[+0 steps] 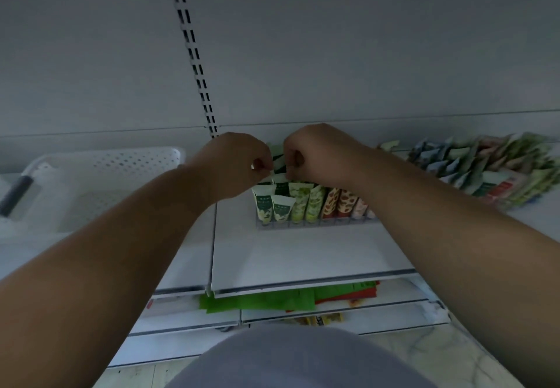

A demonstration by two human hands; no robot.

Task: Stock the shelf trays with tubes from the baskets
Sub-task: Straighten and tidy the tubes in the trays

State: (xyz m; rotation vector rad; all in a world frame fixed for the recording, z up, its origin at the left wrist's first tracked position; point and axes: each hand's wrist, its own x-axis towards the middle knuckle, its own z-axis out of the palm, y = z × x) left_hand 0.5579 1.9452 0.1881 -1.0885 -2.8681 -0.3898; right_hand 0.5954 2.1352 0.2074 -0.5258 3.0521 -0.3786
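Two hands work at the back of the clear shelf tray [318, 223]; our left hand [235, 165] and right hand [315, 153] each have fingers curled in a tight pinch on the top edge of a dark green tube [280, 162] held upright between them, above the rear of the left-most row. We judge the risks plainly; the grip is only a fingertip pinch, so the tube may slip and fall flat behind the standing tubes [298, 203]; our wrists hang close over the front rows, and a careless drop could knock those tubes forward; the loose pile of tubes [485, 169] to the right lies apart on the shelf [303, 254]; the white basket [100, 175] stands well left.
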